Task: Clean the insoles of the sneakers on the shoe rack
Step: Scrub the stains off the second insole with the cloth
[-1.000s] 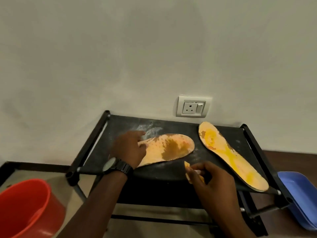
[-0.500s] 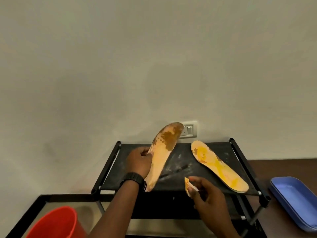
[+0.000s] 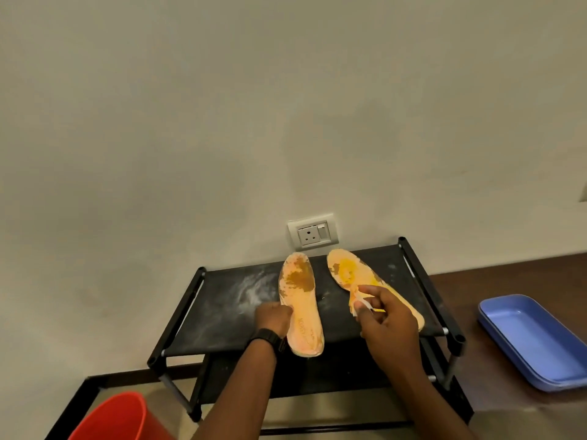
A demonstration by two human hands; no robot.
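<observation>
Black fabric shoe rack (image 3: 222, 312), dusted white on top, set against the wall. On it, side by side and apart: brown-stained insole (image 3: 300, 300) with heel past the front edge, and yellow-blotched insole (image 3: 346, 271) partly under the right arm. Left hand (image 3: 273, 315) curled round the stained one's left edge; right hand (image 3: 389, 328) pinching a small yellowish wipe (image 3: 355, 301) between thumb and fingertips. Probably best: pin the heel flat, scrub the brown toe patch in short strokes, and keep grime off the neighbour.
</observation>
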